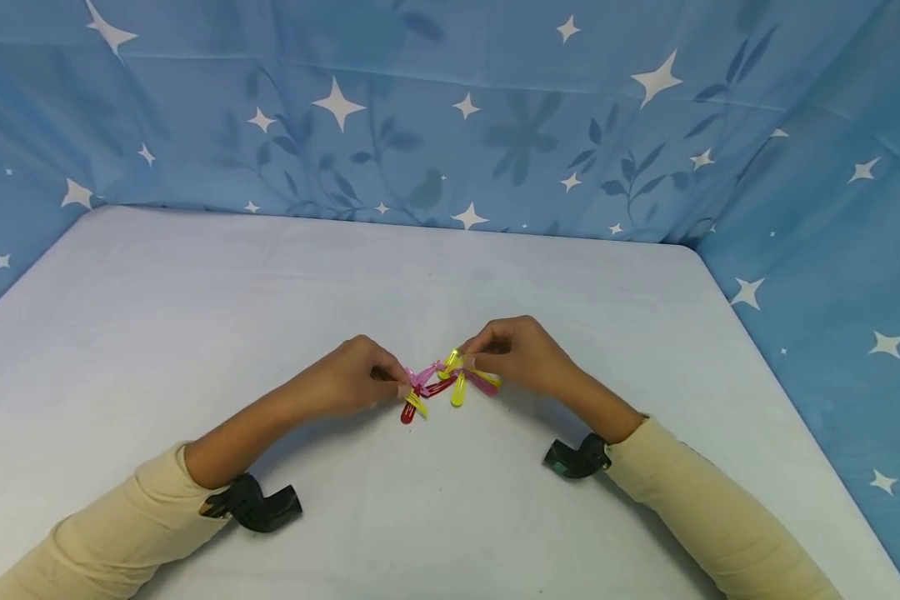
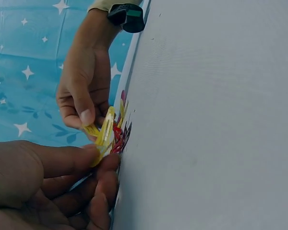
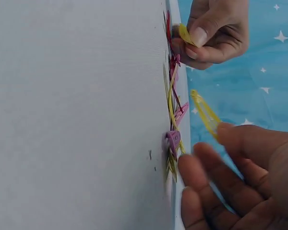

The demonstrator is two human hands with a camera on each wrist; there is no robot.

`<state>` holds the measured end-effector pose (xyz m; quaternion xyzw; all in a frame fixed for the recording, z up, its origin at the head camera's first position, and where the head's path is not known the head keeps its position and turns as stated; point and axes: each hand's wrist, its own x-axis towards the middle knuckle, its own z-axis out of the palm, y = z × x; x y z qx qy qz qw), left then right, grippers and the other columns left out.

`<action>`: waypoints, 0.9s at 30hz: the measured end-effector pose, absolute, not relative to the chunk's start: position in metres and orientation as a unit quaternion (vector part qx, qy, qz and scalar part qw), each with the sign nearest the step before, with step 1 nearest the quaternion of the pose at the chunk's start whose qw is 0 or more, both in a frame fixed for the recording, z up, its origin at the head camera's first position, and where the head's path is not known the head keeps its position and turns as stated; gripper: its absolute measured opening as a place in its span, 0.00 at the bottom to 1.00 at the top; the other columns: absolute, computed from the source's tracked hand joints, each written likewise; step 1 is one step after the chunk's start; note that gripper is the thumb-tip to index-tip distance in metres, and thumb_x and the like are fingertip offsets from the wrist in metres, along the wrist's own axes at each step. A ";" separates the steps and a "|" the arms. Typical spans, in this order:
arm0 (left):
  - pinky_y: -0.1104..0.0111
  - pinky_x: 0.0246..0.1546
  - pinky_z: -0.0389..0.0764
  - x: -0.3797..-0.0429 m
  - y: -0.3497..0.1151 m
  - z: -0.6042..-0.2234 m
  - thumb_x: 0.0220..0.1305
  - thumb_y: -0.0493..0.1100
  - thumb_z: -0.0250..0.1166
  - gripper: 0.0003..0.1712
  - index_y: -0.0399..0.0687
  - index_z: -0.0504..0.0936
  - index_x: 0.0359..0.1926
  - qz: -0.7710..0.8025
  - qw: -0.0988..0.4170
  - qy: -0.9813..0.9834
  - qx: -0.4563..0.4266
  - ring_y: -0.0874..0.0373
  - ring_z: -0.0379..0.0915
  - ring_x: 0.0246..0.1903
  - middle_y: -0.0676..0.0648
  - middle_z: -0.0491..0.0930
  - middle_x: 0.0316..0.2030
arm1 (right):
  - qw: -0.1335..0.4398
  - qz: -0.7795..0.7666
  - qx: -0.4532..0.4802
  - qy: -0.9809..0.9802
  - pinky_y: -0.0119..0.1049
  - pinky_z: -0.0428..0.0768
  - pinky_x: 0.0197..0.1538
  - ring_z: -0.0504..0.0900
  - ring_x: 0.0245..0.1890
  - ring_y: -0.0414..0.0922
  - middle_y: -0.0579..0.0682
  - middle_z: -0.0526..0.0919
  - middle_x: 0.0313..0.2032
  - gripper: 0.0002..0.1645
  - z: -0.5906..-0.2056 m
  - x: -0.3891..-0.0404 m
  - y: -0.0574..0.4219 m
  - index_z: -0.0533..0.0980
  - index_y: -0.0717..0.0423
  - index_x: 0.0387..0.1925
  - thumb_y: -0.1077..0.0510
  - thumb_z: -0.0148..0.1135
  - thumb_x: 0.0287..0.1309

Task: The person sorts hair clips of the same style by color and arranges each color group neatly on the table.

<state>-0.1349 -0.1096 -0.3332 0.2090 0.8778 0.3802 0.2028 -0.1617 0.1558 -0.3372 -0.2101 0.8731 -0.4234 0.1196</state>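
Several snap hair clips in yellow, red and pink lie in a loose cluster on the white table. My left hand (image 1: 360, 377) is at the cluster's left end, pinching a yellow hair clip (image 2: 105, 130) between thumb and finger. Just below that hand lies a red hair clip (image 1: 408, 413). At the right end, my right hand (image 1: 523, 354) pinches another yellow hair clip (image 3: 206, 114) by one end, its other fingers loosely bent. Beneath it are a yellow clip (image 1: 458, 390) and a pink clip (image 1: 483, 383). Between the hands lies a red clip (image 1: 439, 387).
The white tabletop (image 1: 435, 508) extends around the hands on all sides. A blue curtain (image 1: 420, 108) with stars and leaves hangs behind the table and along its sides. Dark wrist-worn devices (image 1: 258, 504) sit at both sleeve cuffs, near the table surface.
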 end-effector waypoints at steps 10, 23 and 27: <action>0.68 0.31 0.77 -0.139 -0.112 -0.335 0.63 0.38 0.66 0.08 0.44 0.89 0.41 0.434 0.171 0.868 0.172 0.56 0.75 0.35 0.49 0.88 0.39 | 0.103 -0.507 -0.178 0.837 0.31 0.84 0.44 0.88 0.37 0.46 0.55 0.87 0.37 0.06 -0.336 -0.164 0.158 0.82 0.61 0.40 0.65 0.64 0.61; 0.69 0.38 0.82 -0.144 -0.109 -0.334 0.62 0.35 0.67 0.11 0.39 0.87 0.46 0.528 0.080 0.831 0.153 0.55 0.85 0.39 0.44 0.85 0.43 | 0.080 -0.498 -0.177 0.845 0.29 0.82 0.42 0.83 0.37 0.48 0.56 0.87 0.40 0.13 -0.335 -0.167 0.163 0.82 0.61 0.50 0.64 0.61 0.65; 0.72 0.40 0.82 -0.146 -0.108 -0.332 0.62 0.34 0.67 0.18 0.38 0.83 0.54 0.546 0.074 0.822 0.145 0.55 0.85 0.39 0.42 0.84 0.44 | 0.086 -0.506 -0.174 0.840 0.33 0.83 0.42 0.83 0.37 0.49 0.57 0.86 0.42 0.13 -0.334 -0.170 0.163 0.82 0.62 0.50 0.64 0.61 0.64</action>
